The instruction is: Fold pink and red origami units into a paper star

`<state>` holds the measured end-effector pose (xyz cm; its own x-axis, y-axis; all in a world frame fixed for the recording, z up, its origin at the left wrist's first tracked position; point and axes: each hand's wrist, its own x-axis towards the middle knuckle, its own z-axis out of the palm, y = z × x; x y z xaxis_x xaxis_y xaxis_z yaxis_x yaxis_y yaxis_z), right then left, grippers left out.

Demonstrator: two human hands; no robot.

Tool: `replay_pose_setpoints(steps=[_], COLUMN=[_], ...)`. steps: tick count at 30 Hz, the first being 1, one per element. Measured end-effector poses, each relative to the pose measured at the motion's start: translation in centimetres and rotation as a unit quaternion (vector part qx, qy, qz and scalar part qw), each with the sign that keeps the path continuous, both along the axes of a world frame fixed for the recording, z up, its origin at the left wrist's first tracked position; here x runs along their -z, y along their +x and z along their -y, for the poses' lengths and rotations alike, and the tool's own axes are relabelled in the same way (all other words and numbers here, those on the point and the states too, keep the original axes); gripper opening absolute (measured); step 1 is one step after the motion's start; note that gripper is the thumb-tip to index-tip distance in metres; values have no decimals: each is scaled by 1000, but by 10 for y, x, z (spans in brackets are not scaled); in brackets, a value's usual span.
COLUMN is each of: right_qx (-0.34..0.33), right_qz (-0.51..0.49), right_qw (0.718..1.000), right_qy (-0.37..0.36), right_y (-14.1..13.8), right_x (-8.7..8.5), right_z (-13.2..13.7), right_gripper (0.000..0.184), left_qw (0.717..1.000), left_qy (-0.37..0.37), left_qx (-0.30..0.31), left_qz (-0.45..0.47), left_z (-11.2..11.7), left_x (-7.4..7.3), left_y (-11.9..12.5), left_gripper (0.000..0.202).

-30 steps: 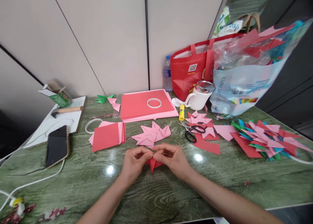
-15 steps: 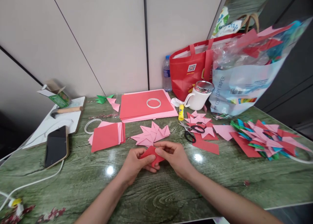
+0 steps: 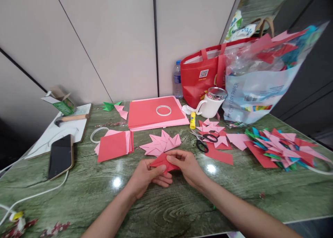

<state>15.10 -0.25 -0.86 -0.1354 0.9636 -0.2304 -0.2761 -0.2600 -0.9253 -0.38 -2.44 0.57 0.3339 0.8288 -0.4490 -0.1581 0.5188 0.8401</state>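
A piece of folded red paper (image 3: 164, 160) is held between both hands above the table, near its front middle. My left hand (image 3: 149, 174) grips its left side, thumb on top and fingers underneath. On the right side, my right hand (image 3: 186, 165) pinches the paper between thumb and fingers. Creases and a pointed left corner show on the paper; its right part is partly covered by my fingers. Just beyond the hands lies a pink folded paper star shape (image 3: 161, 142). Black-handled scissors (image 3: 202, 141) rest to the right of it.
Stacked red and pink squares (image 3: 111, 148) lie left, a phone (image 3: 61, 157) farther left. Behind are larger red sheets (image 3: 148, 113) with a tape roll (image 3: 163, 110) on top. A glue stick (image 3: 192, 120), white mug (image 3: 211, 104) and colourful folded pieces (image 3: 283, 148) stand or lie right.
The red paper has spread out wider between my hands, showing more of its pointed left corner and creases. My left fingers have shifted slightly beneath it.
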Motion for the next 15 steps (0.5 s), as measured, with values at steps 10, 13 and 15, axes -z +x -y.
replay_pose_setpoints(steps=[10,13,15], right_qx=[-59,-89,-103], right_qz=[-29,-1,28], right_qw=[997,996,994], right_qy=[-35,6,37], right_y=[3,4,4], right_x=[0,0,-1], right_z=[0,0,0], right_gripper=[27,25,24], left_qw=[998,995,993], left_qy=[20,51,69], left_qx=[32,80,84], left_qz=[-52,-44,-42], left_z=[0,-1,-2], left_x=[-4,-6,-7], left_y=[-4,-7,-7], left_gripper=[39,36,34])
